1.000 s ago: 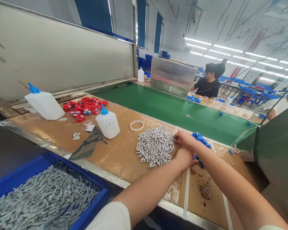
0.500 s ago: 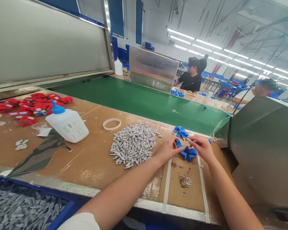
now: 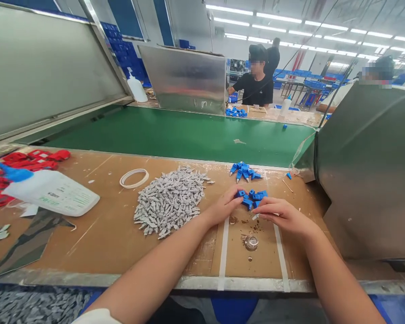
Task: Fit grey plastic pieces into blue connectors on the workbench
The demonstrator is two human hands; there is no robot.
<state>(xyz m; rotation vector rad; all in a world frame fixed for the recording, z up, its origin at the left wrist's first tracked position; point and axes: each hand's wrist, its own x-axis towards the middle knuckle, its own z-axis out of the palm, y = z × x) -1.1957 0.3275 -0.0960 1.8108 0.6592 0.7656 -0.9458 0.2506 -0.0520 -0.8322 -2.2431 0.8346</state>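
My left hand point(image 3: 227, 203) is at the left edge of a small group of blue plastic parts point(image 3: 256, 195), its thumb and fingers closed around one of them. My right hand point(image 3: 285, 215) pinches a small light-grey plastic piece point(image 3: 255, 217) just in front of the same group. Beyond both hands lies a second cluster of blue parts with pale tips point(image 3: 245, 172). To the left of my left hand is a large heap of grey plastic pieces point(image 3: 170, 200). A small clear round dish point(image 3: 251, 243) sits on the board nearer to me.
A white bottle with a blue cap point(image 3: 59, 191) lies near red parts point(image 3: 37, 157) at left, with a tape roll point(image 3: 134, 178) beside the heap. Behind runs a green conveyor belt point(image 3: 189, 135). A metal panel point(image 3: 367, 180) bounds the right. A person in black point(image 3: 258, 87) sits across the belt.
The head view has shifted, so the scene sits further left. My right hand has drawn nearer to me with the grey piece, away from the far blue cluster. My left hand stays at the near blue parts.
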